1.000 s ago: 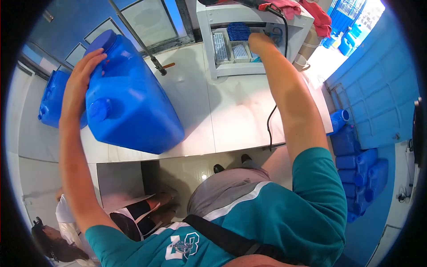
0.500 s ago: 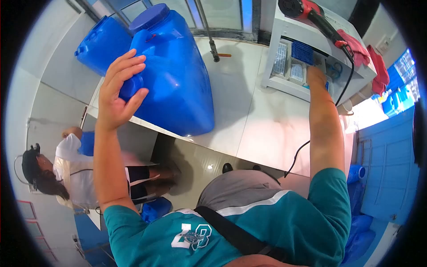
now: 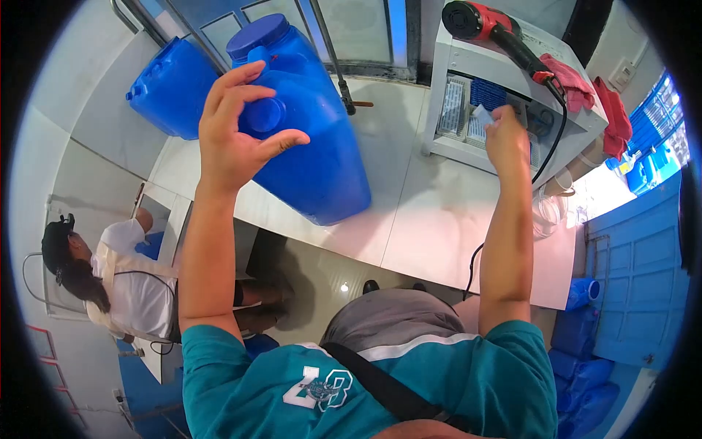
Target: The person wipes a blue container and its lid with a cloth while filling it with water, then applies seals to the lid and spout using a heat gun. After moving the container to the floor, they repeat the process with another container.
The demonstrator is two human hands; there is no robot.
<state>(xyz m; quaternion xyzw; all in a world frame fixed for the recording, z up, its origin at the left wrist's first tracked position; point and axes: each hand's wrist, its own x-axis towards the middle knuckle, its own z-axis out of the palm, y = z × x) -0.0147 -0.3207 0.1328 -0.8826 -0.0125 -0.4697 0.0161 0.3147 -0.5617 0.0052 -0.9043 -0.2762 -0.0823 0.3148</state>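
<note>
My left hand (image 3: 235, 135) is open, fingers and thumb spread, holding nothing. Between thumb and fingers shows the small round blue cap (image 3: 264, 115) on the shoulder of a large blue water jug (image 3: 314, 172), which also has a wide blue lid (image 3: 257, 36). In front of the open shelf of a white cabinet (image 3: 431, 110), my right hand (image 3: 507, 140) pinches a small, pale, thin piece (image 3: 482, 115) between its fingertips. Below and behind it on the shelf sit stacks of printed white labels (image 3: 453, 104) and a blue ridged item (image 3: 487, 94).
A red and black heat gun (image 3: 479, 23) lies on top of the cabinet beside pink cloths (image 3: 567, 84), its black cord hanging down. Another blue jug (image 3: 175, 88) stands at left. A person in white (image 3: 135, 271) works at lower left. A mug (image 3: 561, 183) stands at right.
My right hand has come out of the cabinet shelf with the small pale piece. My left hand has shifted right with its thumb farther out. The view has turned slightly.
</note>
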